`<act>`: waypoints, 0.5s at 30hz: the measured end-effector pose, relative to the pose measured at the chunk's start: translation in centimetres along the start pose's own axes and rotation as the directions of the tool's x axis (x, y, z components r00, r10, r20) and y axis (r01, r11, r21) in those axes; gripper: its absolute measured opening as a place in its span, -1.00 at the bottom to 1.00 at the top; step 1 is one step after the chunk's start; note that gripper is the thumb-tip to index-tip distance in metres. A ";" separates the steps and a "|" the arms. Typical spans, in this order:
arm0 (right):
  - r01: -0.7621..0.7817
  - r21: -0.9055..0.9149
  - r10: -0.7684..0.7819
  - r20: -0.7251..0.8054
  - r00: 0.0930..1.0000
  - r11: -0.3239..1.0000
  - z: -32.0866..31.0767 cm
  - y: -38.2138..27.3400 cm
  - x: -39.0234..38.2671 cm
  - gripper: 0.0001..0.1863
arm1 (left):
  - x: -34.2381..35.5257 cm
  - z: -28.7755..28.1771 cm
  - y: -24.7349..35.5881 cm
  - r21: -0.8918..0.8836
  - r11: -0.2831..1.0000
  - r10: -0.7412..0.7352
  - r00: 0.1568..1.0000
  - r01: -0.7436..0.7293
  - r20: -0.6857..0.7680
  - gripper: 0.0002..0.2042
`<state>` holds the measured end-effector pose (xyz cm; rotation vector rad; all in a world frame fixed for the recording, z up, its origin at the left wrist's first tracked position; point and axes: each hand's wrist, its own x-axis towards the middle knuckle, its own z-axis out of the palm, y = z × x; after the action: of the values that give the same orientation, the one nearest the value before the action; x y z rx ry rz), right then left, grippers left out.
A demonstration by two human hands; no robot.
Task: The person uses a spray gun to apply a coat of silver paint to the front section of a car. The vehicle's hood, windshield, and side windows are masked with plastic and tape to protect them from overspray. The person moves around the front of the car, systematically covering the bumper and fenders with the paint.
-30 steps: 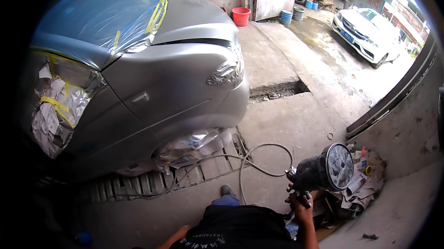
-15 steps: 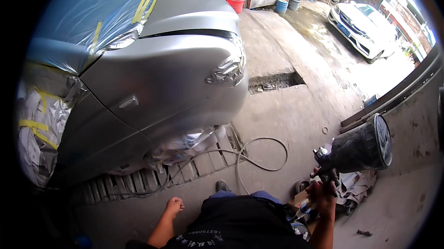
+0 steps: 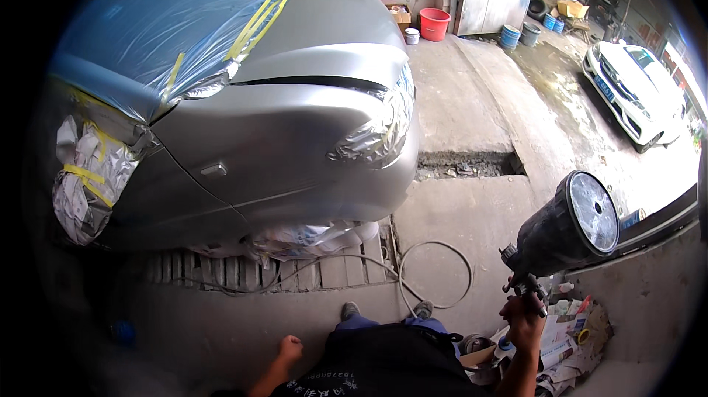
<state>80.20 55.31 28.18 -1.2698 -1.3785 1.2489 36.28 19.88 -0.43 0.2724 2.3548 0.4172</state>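
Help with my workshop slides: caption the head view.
Right hand holding a spray gun near a silver car partly masked with blue film.

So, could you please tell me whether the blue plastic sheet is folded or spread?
Spread out: the blue plastic sheet covers part of the silver car, with yellow tape along one edge.

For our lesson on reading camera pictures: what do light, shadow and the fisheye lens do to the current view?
Head view: daylight washes out the ground by the white car; head view: soft highlights streak the silver car, and its crinkled foil glints; head view: deep shadow hides the lower left; head view: the rounded fisheye picture falls to black at its corners.
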 end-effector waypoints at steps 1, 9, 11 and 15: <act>0.020 -0.038 -0.019 0.011 1.000 0.999 -0.9 0.5 0.9 -0.84 | -0.7 1.2 0.7 0.014 0.999 0.044 0.999 -0.044 0.015 -0.88; -0.167 0.199 0.142 0.135 0.981 0.966 -2.8 -1.0 6.8 -0.71 | -3.0 7.7 0.4 0.042 0.969 0.242 0.969 -0.243 0.041 -0.79; -0.177 0.222 0.145 0.156 0.977 0.959 -3.0 -1.0 7.7 -0.67 | -2.5 8.5 -1.2 -0.048 0.975 0.217 0.974 -0.215 0.058 -0.79; -0.097 0.163 0.064 0.200 0.978 0.982 -2.6 -0.8 8.5 -0.64 | -1.2 9.2 -2.6 0.007 0.994 0.104 0.988 -0.105 0.116 -0.77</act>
<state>81.73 64.12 29.02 -1.1173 -1.3320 1.5477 43.33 19.08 -7.04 0.4167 2.2372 0.4247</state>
